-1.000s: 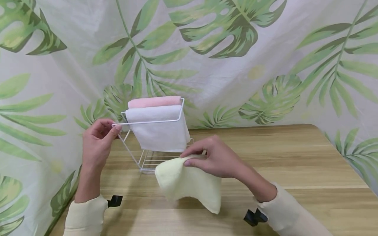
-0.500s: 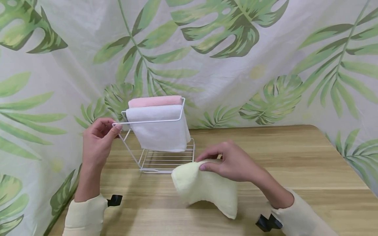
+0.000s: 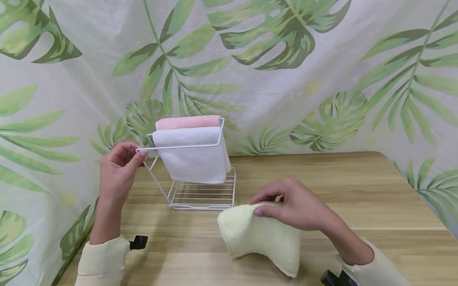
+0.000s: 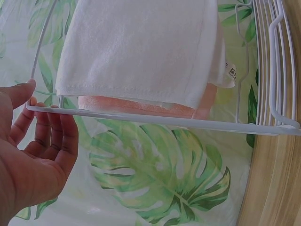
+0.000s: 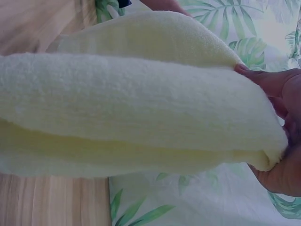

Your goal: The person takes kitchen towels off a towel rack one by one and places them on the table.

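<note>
Yellow cloth [image 3: 257, 234] sits out right of the rack [image 3: 179, 148], right hand [image 3: 297, 208] nearest
Head view: we see the right hand pinching it by its top edge, while the left hand [image 3: 116, 174] grips the rack's near upper left corner. Left wrist: we get that pinch right at the bend in the wire. Right wrist: the cloth's long fold runs out from the right hand.

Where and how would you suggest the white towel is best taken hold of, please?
Probably pinch the white towel by its lower right corner, coming from the front right: that corner hangs loose below the front top bar of the rack, while the left hand holds the rack's left side.
</note>
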`<move>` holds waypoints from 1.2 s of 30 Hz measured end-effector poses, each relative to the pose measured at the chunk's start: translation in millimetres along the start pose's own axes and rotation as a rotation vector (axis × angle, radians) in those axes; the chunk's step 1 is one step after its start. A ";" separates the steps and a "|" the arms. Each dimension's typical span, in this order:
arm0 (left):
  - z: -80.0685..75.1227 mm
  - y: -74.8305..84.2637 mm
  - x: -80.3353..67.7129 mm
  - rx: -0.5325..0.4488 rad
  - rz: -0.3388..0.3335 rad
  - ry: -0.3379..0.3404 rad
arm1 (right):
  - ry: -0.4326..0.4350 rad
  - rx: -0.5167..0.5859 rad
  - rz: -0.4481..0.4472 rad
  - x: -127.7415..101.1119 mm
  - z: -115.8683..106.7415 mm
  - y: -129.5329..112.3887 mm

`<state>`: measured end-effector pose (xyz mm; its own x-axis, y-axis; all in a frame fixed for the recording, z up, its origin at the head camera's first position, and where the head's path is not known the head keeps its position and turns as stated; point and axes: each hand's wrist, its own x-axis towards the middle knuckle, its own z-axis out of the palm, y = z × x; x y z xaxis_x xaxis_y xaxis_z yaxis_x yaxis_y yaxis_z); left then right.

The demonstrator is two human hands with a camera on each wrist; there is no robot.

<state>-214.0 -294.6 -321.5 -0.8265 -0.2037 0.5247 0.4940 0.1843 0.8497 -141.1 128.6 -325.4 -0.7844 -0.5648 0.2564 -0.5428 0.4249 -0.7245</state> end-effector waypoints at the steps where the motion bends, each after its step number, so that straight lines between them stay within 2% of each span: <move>1: -0.1 0.3 0.0 0.001 0.001 0.001 | -0.002 0.002 0.000 -1.0 -0.1 -0.4; 8: 0.1 2.5 0.6 0.022 0.013 -0.001 | 0.008 0.001 0.008 -3.3 -0.9 1.3; 16: 0.9 3.0 1.8 -0.011 0.013 -0.009 | 0.020 -0.011 0.062 -3.4 -1.2 13.5; 24: -0.8 1.7 1.1 0.021 0.007 -0.007 | 0.045 -0.041 0.083 2.3 -4.7 21.9; 36: 0.2 1.1 0.2 0.009 0.010 -0.004 | 0.087 -0.062 0.095 12.4 -13.1 43.9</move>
<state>-213.6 -294.2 -320.5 -0.8228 -0.1976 0.5329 0.4999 0.1945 0.8440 -178.6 149.5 -345.7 -0.8548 -0.4575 0.2449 -0.4800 0.5179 -0.7080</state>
